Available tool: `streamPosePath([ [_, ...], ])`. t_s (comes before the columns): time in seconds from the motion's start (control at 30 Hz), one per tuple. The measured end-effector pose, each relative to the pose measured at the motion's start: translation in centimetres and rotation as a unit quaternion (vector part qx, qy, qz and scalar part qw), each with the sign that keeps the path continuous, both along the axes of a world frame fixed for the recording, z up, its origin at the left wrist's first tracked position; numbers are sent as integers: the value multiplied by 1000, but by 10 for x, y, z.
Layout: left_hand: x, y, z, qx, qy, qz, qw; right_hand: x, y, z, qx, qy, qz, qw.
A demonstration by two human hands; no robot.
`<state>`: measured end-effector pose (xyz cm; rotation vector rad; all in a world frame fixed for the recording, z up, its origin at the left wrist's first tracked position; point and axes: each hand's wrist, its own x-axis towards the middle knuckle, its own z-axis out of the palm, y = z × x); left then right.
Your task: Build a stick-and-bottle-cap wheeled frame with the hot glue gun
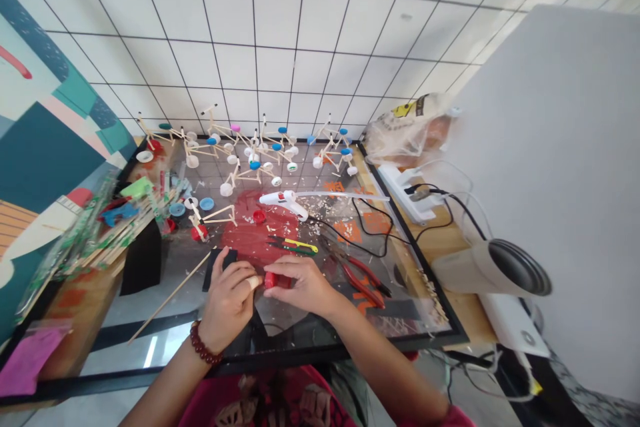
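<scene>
Between the thumb and fingers of my right hand [303, 285] is a red bottle cap [270, 279]. My left hand [231, 293], with a tan wrap round one finger, is closed right beside the cap; whatever it may hold is hidden. A thin wooden stick [170, 297] lies to its left, and a black piece [220, 267] lies partly behind it. Beyond my hands are yellow-handled thread snips [295, 244] and a white glue gun [285, 201]. A stick model with caps [213, 215] stands to the left of the gun.
Several stick-and-cap models [255, 165] stand along the back. Red-handled pliers [363, 280] lie at right, near the glue gun's black cord [345, 241]. Wrapped sticks [120, 227] are piled at left. A power strip [407, 193] and paper cups [493, 270] are at right.
</scene>
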<state>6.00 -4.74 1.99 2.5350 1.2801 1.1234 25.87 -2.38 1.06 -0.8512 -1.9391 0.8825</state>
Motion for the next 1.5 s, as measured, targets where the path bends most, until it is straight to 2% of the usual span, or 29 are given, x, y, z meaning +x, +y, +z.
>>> streamPosePath([
  [0.13, -1, 0, 0, -2, -7, -3, 1000, -1, -1, -4, 44, 5, 13, 999],
  [0.23, 0, 0, 1, -8, -14, 1, 1000, -2, -1, -4, 48, 12, 6, 999],
  [0.53, 1, 1, -2, -33, 13, 53, 998, 2, 2, -1, -29, -53, -34, 998],
  [0.8, -29, -16, 7, -137, 30, 79, 987, 9, 6, -5, -1, -150, -62, 987],
  [0.93, -37, -18, 1, -161, 13, 108, 981, 11, 6, -2, -5, -170, -67, 983],
  [1.1, -31, -8, -7, -181, 6, 79, 980, 9, 7, 3, 15, -169, -29, 985],
  [1.5, -29, -8, -11, -168, -16, 95, 981, 6, 6, -3, 10, -184, -48, 982],
])
